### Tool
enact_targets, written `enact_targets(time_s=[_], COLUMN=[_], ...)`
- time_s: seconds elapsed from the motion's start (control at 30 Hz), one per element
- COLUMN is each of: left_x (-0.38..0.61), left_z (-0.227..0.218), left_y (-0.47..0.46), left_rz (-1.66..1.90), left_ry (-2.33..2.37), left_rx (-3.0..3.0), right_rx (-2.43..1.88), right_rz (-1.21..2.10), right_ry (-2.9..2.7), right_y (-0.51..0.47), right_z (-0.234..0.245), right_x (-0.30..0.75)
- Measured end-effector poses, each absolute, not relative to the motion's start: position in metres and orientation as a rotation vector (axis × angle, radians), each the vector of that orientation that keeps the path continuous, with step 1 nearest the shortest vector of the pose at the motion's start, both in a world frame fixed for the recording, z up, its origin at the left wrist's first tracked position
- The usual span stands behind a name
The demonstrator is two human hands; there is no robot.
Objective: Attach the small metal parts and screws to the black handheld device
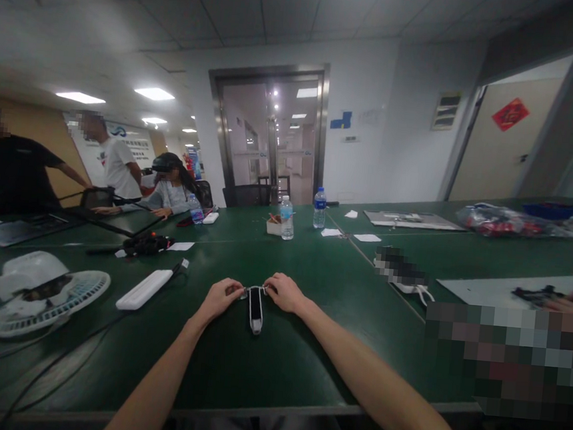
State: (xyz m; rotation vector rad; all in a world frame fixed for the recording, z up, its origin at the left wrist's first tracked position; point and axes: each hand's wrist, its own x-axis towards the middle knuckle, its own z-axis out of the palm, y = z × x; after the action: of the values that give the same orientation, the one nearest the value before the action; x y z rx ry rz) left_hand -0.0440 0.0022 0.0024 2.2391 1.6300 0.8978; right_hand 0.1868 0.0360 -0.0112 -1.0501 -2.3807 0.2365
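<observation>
Head view: left fingers [232, 288], right fingers [275, 284] pinch side tabs [245, 294], mostly hidden, on slim device [255, 309]

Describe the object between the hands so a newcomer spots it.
On the green table, look between the left hand and right hand. There lies a slim, pale-edged device; its dark face distinguishes it from the plain white slab to the left.
</observation>
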Motion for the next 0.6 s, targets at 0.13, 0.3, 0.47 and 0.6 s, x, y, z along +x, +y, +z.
enact_targets(time_s=[0.13,0.3,0.47,0.6], left_x=[-0.0431,-0.0422,-0.0418,-0.0407], left_z=[0.0000,-0.0025,-0.0025,0.0014], left_y=[0.0039,0.0041,0.0045,0.0030], left_rz=[0.883,0.908,0.916,0.894], left_ry=[1.635,1.633,1.626,1.642], left_rx=[2.240,2.210,2.234,2.242], right_rx=[-1.034,-1.029,-1.038,-1.047], right_rz=[0.210,0.208,0.194,0.207], right_ry=[-2.383,-2.377,-2.371,-2.381], right_y=[0.0387,0.0416,0.0388,0.0360], right_z=[-0.0124,-0.0155,-0.0135,-0.0099], right_x=[0.1853,0.1843,0.1853,0.1855])
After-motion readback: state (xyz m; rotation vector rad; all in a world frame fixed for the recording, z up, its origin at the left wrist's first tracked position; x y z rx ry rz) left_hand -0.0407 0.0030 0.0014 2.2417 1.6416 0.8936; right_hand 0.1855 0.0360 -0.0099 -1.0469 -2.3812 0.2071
